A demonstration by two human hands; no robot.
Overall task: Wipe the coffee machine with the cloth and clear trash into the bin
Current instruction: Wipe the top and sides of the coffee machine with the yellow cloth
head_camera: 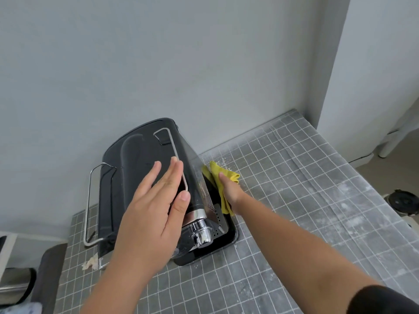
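Yellow cloth (221,184) lay pressed against the right flank of the black coffee machine (145,177), low down beside its drip tray, on the grey tiled worktop (294,200). The right hand (229,191) held it there, fingers hidden behind the fabric, so I could not tell how they lay. The left hand (156,200) rested flat on the machine's top, fingers straight and close together, steadying it. The side panel ran lengthwise from the person toward the wall, so a wipe would likely travel along that line, away from the body. The right hand was clearly the nearer to that face. Pale crumbs (223,162) were scattered on the worktop just beyond the cloth, and a torn paper scrap (90,264) lay at the machine's left front corner. A metal bin (15,284) showed at lower left, well apart from both.
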